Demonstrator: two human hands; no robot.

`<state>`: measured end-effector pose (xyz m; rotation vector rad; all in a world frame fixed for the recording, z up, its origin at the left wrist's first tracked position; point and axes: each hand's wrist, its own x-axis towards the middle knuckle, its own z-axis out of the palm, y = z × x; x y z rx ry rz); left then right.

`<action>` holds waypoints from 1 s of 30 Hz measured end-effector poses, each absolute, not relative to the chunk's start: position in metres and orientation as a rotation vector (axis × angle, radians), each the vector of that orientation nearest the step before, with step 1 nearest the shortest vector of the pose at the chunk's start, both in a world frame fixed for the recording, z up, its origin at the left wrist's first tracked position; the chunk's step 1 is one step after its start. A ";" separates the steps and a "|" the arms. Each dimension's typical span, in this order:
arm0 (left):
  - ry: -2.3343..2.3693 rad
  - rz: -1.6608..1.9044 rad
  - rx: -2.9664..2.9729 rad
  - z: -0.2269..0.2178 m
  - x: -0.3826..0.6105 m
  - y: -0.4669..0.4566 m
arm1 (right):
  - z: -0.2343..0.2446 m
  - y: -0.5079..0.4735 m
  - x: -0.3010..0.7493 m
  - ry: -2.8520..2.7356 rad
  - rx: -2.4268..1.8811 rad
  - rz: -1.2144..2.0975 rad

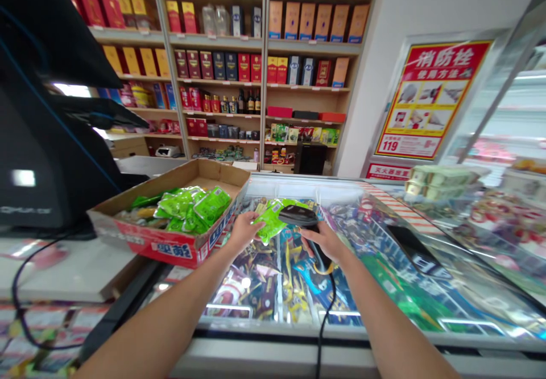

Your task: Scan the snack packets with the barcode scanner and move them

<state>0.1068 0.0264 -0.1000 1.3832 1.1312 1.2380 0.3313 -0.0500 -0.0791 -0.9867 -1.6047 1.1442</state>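
Over the glass top of a display freezer, my left hand pinches the edge of a green snack packet. My right hand is wrapped round the handle of a black barcode scanner, whose head overlaps the packet's right side from this view. Whether scanner and packet touch, I cannot tell. A black cable runs down from the scanner to the front edge. Left of my left hand stands an open cardboard box with more green packets inside.
A black checkout machine rises at the left. On the freezer glass at right lies a dark phone-like object. Egg cartons stand farther right. Shelves of boxed goods line the back wall, beside a red fire-hydrant poster.
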 end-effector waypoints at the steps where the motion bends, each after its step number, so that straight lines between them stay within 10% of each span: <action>1: 1.129 1.239 1.383 -0.100 0.107 0.026 | -0.079 -0.050 0.332 -1.600 -0.994 1.145; 30: 1.234 1.447 0.958 -0.093 0.143 0.098 | -0.088 -0.028 0.339 -0.782 -0.814 1.059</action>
